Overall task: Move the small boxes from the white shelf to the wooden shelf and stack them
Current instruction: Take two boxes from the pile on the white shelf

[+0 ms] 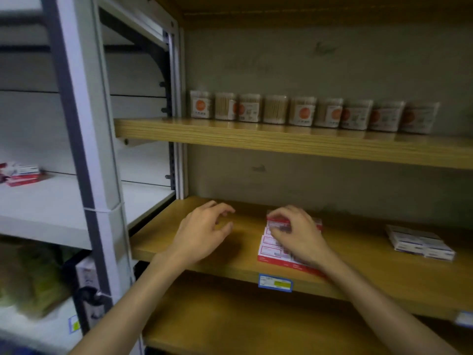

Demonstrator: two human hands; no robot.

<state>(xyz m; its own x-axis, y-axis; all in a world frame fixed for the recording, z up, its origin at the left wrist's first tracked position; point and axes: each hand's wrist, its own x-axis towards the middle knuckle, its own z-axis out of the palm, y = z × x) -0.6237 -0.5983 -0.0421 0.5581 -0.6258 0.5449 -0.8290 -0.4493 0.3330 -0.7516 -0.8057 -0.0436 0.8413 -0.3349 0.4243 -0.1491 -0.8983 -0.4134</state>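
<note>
A stack of small red-and-white boxes [272, 249] lies on the wooden shelf [245, 267] near its front edge. My right hand [297, 233] rests on top of the stack, its fingers curled round the uppermost small box [279, 221]. My left hand [204, 233] hovers just above the bare wood to the left of the stack, fingers loosely curled and holding nothing. A few more red-and-white small boxes [21, 174] sit piled at the far left on the white shelf [64, 208].
A pack of white-and-blue boxes [419, 242] lies on the wooden shelf to the right. A row of clear tubs with orange labels [307, 111] lines the wooden shelf above. A grey upright post [94, 175] divides the two shelf units. A blue price tag [275, 282] is on the shelf edge.
</note>
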